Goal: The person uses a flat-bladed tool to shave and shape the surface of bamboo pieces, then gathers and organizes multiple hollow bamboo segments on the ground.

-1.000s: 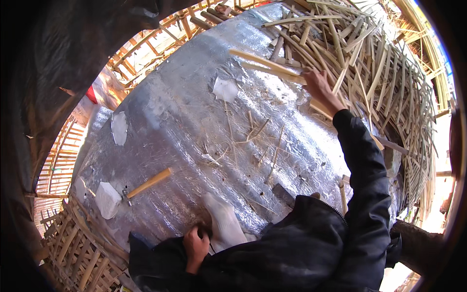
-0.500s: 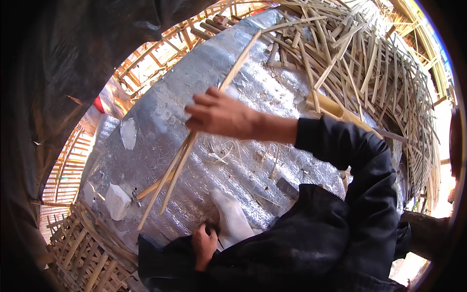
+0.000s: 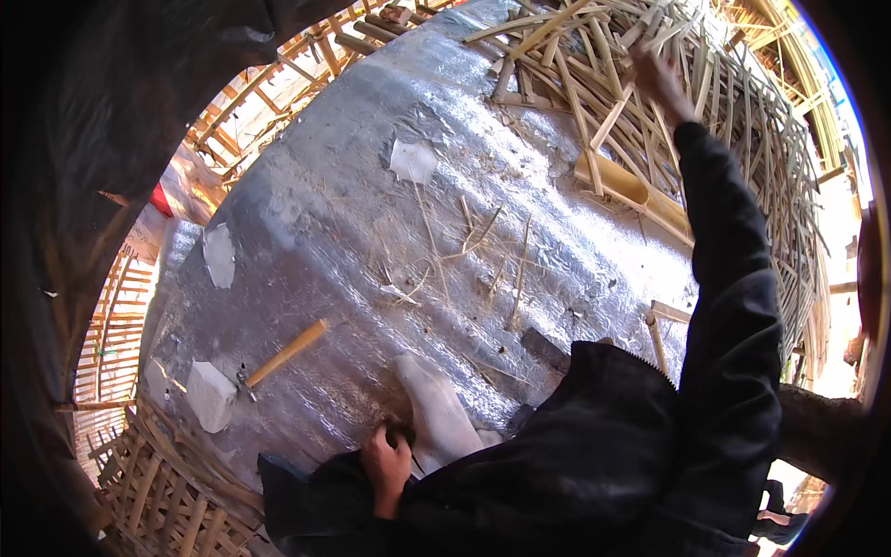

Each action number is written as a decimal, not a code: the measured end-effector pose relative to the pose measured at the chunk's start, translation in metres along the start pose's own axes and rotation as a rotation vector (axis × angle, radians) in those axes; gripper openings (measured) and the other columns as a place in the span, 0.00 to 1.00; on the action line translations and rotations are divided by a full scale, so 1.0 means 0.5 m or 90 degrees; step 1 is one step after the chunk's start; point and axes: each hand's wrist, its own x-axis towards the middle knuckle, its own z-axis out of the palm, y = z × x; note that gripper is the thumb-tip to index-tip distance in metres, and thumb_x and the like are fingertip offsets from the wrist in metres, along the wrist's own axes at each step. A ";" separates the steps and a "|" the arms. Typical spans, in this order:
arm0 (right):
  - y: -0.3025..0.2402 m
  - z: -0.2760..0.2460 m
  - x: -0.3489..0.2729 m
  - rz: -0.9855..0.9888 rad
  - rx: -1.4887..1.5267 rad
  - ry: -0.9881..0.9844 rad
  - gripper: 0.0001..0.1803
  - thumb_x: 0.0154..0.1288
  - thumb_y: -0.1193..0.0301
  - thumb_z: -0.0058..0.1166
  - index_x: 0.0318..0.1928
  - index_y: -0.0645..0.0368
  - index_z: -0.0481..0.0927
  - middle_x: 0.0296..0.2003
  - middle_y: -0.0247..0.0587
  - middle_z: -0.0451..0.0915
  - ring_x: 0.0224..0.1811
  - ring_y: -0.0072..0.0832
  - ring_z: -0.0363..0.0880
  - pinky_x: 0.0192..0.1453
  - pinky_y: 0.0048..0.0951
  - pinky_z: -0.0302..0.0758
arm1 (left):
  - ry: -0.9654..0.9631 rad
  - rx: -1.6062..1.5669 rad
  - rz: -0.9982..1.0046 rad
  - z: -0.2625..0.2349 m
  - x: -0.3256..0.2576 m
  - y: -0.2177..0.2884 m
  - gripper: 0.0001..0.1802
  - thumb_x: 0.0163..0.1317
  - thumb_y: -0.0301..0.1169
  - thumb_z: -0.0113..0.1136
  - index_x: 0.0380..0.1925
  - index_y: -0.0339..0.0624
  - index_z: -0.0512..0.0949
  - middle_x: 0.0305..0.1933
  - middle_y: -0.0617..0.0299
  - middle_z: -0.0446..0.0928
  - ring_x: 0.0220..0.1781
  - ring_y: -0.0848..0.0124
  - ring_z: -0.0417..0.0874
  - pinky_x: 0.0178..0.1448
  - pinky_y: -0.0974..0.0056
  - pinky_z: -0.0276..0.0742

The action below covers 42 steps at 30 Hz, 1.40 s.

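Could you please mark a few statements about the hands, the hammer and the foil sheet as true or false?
1. The right hand reaches into the pile of bamboo strips. True.
2. The hammer is held in the left hand. False: it lies alone on the silver foil sheet.
3. The left hand rests at the near edge of the sheet, beside a white cloth. True.
4. The hammer's handle is blue. False: it is pale wood.
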 end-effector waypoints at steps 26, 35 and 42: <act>-0.223 -0.091 -0.512 0.035 0.415 0.144 0.19 0.62 0.82 0.52 0.53 0.60 0.69 0.41 0.51 0.73 0.45 0.46 0.70 0.48 0.50 0.65 | -0.011 -0.026 -0.030 -0.019 -0.007 0.018 0.19 0.65 0.38 0.59 0.47 0.34 0.84 0.46 0.38 0.84 0.50 0.39 0.84 0.55 0.46 0.79; -0.046 -0.147 -0.204 0.095 0.572 0.146 0.32 0.67 0.67 0.61 0.67 0.57 0.62 0.46 0.54 0.69 0.47 0.41 0.67 0.44 0.51 0.68 | 0.003 -0.012 -0.025 -0.026 -0.015 0.014 0.20 0.66 0.37 0.57 0.50 0.36 0.84 0.47 0.40 0.85 0.51 0.41 0.84 0.56 0.47 0.80; 0.152 -0.052 0.106 0.089 0.362 0.227 0.43 0.65 0.61 0.64 0.76 0.56 0.60 0.58 0.66 0.72 0.59 0.56 0.72 0.59 0.50 0.71 | -0.003 -0.016 -0.010 0.001 -0.006 -0.009 0.20 0.65 0.37 0.58 0.49 0.34 0.84 0.46 0.38 0.84 0.50 0.39 0.84 0.56 0.45 0.79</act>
